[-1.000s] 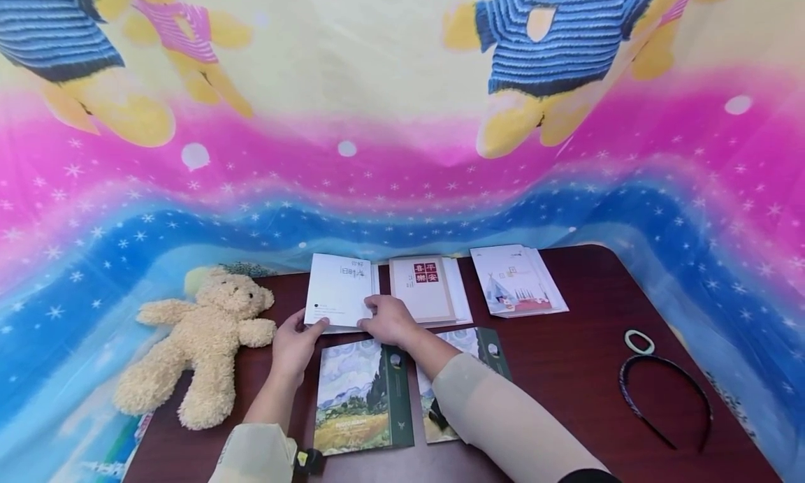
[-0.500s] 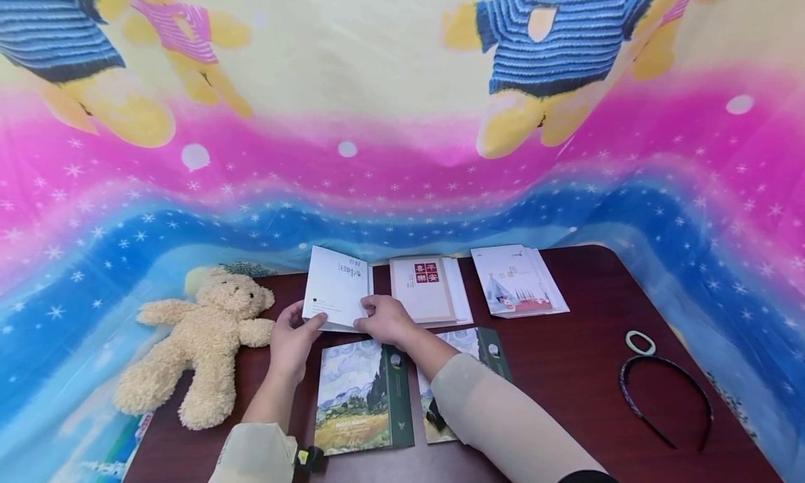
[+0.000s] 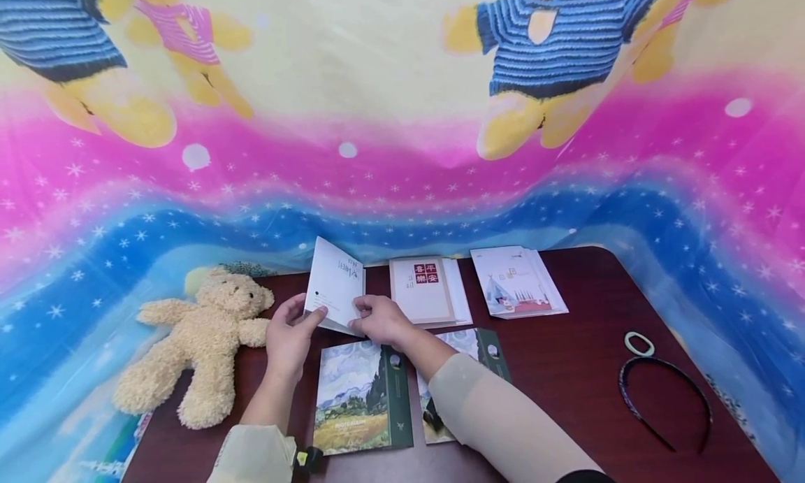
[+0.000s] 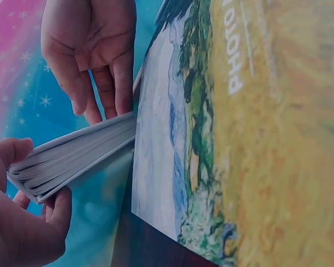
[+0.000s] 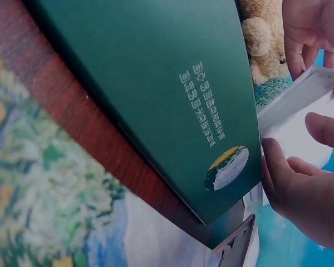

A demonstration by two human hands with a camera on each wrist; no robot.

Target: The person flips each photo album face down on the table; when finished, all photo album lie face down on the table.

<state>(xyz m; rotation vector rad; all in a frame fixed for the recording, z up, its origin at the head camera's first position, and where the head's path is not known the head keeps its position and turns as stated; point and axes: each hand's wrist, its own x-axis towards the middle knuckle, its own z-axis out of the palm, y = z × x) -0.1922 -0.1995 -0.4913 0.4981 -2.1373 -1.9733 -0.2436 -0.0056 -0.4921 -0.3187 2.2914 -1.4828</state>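
A white album (image 3: 336,284) with Chinese lettering on its cover stands tilted above the back left of the dark table. My left hand (image 3: 289,336) holds its left side, thumb on the cover and fingers beneath; the left wrist view shows this grip around the closed book (image 4: 86,153) and its thick pages. My right hand (image 3: 383,321) is at the album's right edge, fingertips close against it. In the right wrist view this hand (image 5: 309,183) has its thumb and fingers spread apart beside the white cover. Part of the album is hidden behind the hands.
Two painted-landscape albums lie in front, one (image 3: 352,399) partly below my hands, the other (image 3: 462,340) under the right forearm. Behind stand a beige album (image 3: 418,294) and a white one (image 3: 512,280). A teddy bear (image 3: 214,336), hair tie (image 3: 639,342) and headband (image 3: 666,361) lie at the sides.
The white album has turned and tilted further upright, its far left corner rising and its right edge moving left. Both hands have shifted slightly left with it.
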